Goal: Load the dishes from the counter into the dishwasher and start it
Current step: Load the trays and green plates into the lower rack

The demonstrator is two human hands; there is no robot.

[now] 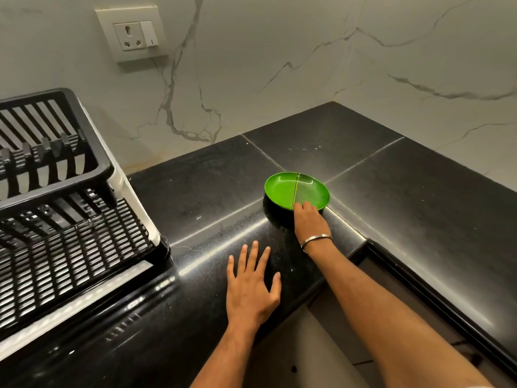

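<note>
A round green plate (291, 189) with a raised divider down its middle lies on the black stone counter (212, 175), in the inner corner of the L-shaped top. My right hand (309, 219) reaches to its near rim; the fingertips rest on the edge, and whether they grip it I cannot tell. A metal bangle sits on that wrist. My left hand (251, 284) lies flat on the counter's front edge, fingers spread, holding nothing. No dishwasher is in view.
A black two-tier plastic dish rack (56, 208) with a white side frame fills the left of the counter. A wall socket with switch (134, 35) sits on the marble backsplash. The counter runs off to the right, with a pale floor below its edge.
</note>
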